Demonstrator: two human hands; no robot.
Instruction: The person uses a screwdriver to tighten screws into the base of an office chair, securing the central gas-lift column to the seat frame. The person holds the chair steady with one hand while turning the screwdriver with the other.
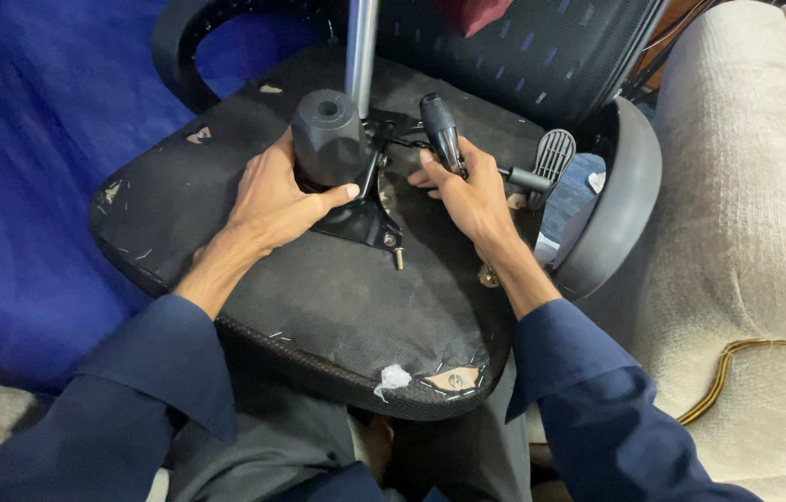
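Dark-blue sleeves reach over an upturned black office chair seat (319, 297). Left hand (277, 200) grips its black metal mechanism plate (356, 209); right hand (467, 191) clasps a black-handled screwdriver (441, 130). Best held square, plate steadied.

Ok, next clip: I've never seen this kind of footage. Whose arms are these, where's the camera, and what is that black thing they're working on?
There is no machine here, only a person with bare hands. The single camera sits on their head and looks down, so the blue-sleeved arms are their own. An office chair is turned upside down, the underside of its seat facing up across their lap. In the middle is a black metal bracket with a silver post rising from it. The left hand grips a black cylinder on the bracket. The right hand holds a screwdriver by its black handle. A bolt sticks out at the bracket's near edge. A beige cushion lies to the right, blue cloth to the left.
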